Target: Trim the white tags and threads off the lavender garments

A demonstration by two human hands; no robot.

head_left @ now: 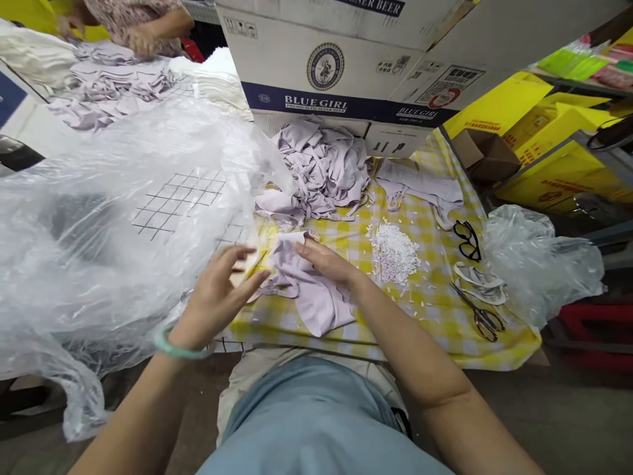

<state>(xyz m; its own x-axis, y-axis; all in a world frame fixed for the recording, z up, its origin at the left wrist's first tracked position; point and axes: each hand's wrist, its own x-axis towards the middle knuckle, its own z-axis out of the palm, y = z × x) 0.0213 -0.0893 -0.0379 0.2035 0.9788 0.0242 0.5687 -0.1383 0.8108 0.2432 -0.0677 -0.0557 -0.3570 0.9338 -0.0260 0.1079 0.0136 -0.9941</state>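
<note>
A lilac fabric garment (316, 307) lies crumpled on the yellow checked cloth (395, 326) in front of me. My right hand (329, 262) is at its upper edge, with the thumb on top of the fabric and the other fingers mostly hidden; it appears to grip the edge. To the left, my left hand (217, 290) hovers with fingers spread, holding nothing, and a pale green bangle (180, 346) circles its wrist. Just beyond is a heap of similar lilac garments (324, 165). A strappy lilac top (420, 185) lies flat at the right.
A pile of small white bits (395, 254), black glasses (467, 240) and scissors (479, 313) lie right of my hands. Clear plastic sheeting (123, 284) covers a wire grid at left. A large beer carton (366, 59) stands behind. Another person's hand (143, 41) works at far left.
</note>
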